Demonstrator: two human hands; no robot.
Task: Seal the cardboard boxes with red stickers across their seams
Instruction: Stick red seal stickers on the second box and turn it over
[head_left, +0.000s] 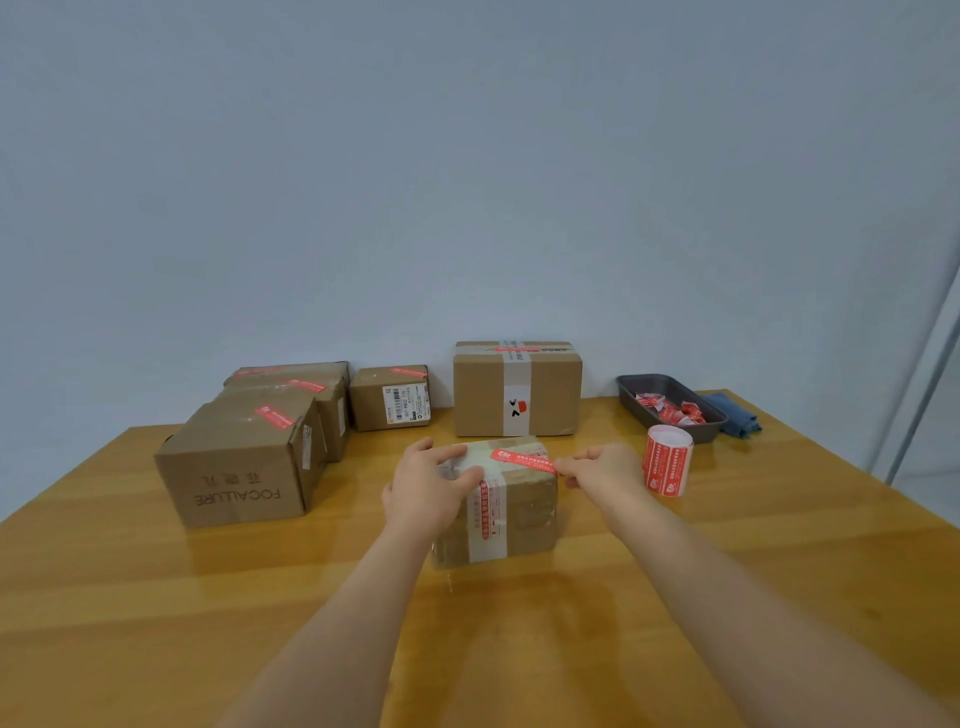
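Both bare forearms reach in, elbows cut off. Left hand (431, 488) grips the small taped cardboard box (524, 512) at mid-table, hiding its left corner. Right hand (597, 467) pinches the red sticker strip (522, 460) lying across the top; its print is unreadable.

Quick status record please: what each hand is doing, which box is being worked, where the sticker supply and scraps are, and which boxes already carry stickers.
left hand: holds the near box's top left edge
right hand: pinches the end of the red sticker
near box: front centre of the wooden table, sticker lying across its top
sticker roll: upright, right of the near box
dark tray: far right, holds crumpled red scraps
blue cloth: beside the tray
stickered boxes: left stack, small box, tall box
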